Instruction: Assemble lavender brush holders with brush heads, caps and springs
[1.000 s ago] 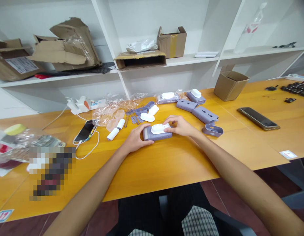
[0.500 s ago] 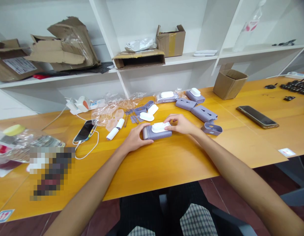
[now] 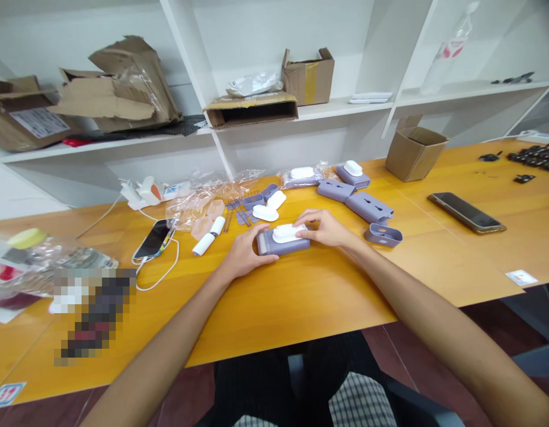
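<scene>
On the table in front of me lies a purple-grey perforated box [image 3: 289, 245], with a ribbed white oval piece [image 3: 285, 233] on its top. My left hand [image 3: 248, 251] is closed round the box's left end, thumb along the near side and fingers on the far side. The fingers of my right hand [image 3: 321, 228] pinch the white oval piece at its right end. Behind them lie two smooth white oval pieces [image 3: 265, 213], small purple rings [image 3: 254, 201] and several dark springs [image 3: 227, 220]. A purple-grey open sleeve [image 3: 383, 235] rests to the right of my right hand.
Two purple perforated shells [image 3: 369, 206] and a finished-looking unit [image 3: 353, 173] lie behind. White cylinders [image 3: 204, 244], a charging phone [image 3: 153, 238] and clear plastic bags [image 3: 190, 207] are left. A cardboard box [image 3: 415, 153] and another phone [image 3: 466, 212] stand and lie right.
My right fingers have shifted slightly left along the white oval piece. The box and my left hand stay nearly where they were; the view has tilted a little.
</scene>
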`<state>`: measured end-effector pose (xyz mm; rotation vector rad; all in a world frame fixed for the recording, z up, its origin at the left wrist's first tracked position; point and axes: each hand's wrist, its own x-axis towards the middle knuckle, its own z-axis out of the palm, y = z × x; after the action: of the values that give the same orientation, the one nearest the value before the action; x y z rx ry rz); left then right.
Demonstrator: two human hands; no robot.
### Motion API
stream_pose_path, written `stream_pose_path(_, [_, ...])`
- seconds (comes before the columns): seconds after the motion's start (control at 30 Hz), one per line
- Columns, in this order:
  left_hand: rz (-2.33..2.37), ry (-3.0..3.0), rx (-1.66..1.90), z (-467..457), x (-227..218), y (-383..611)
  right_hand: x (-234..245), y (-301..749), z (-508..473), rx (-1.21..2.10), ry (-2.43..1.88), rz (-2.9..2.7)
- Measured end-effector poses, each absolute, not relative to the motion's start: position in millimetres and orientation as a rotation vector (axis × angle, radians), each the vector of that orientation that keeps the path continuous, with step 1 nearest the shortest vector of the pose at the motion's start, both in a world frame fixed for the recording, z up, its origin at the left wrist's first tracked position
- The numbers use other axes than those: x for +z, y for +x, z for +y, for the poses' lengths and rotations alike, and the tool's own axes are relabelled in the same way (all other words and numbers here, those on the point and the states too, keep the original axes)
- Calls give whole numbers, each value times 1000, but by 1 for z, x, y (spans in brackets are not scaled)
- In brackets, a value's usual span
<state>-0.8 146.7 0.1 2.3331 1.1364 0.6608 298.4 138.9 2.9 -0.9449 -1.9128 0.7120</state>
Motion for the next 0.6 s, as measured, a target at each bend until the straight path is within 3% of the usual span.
stream_pose_path(0.6, [1016,2399,622,150,4,-4,7,310,138,813,-1101,-1881])
